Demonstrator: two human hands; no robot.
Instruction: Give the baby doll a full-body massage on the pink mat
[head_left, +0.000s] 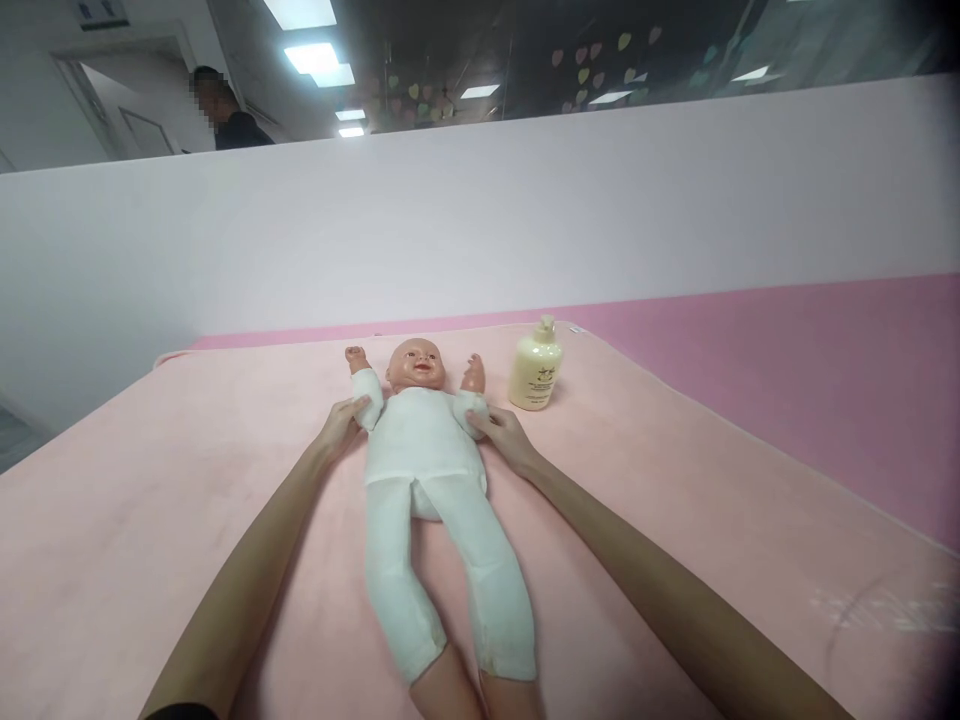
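Note:
A baby doll point(426, 440) with a white cloth body lies on its back on a pink blanket point(187, 450), head away from me and both arms raised beside its head. My left hand point(344, 424) is closed on the doll's upper arm at the left of the picture, thumb on the white cloth. On the other side, my right hand point(504, 432) grips the doll's other upper arm. The undersides of both grips are hidden. A pale yellow pump bottle point(536, 368) stands upright just beyond my right hand, apart from it. The doll's feet run out of view at the bottom.
A low white partition point(480, 220) runs across behind the blanket. Pink surface point(825, 380) shows beyond the blanket's right edge. Past the partition, at the upper left, a person point(238, 125) is near a doorway point(131, 95).

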